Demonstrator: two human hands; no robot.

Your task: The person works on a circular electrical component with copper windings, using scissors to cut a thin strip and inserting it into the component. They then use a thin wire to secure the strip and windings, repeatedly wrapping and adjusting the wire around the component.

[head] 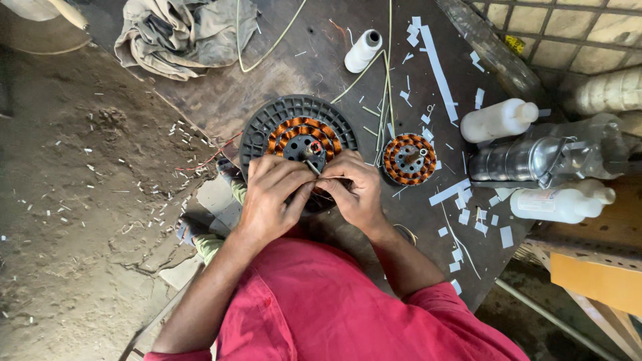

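Hands (311,190) meet over stator (299,137) near edge

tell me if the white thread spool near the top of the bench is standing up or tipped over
Tipped over: the white thread spool lies on its side on the bench, its open dark core end facing up-right.

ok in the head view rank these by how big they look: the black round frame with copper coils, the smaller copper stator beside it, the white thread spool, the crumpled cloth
1. Crumpled cloth
2. Black round frame with copper coils, partly hidden by both hands
3. Smaller copper stator
4. White thread spool

Stator and spool look close in size; the spool lies farther from the camera, so that order is unsure.
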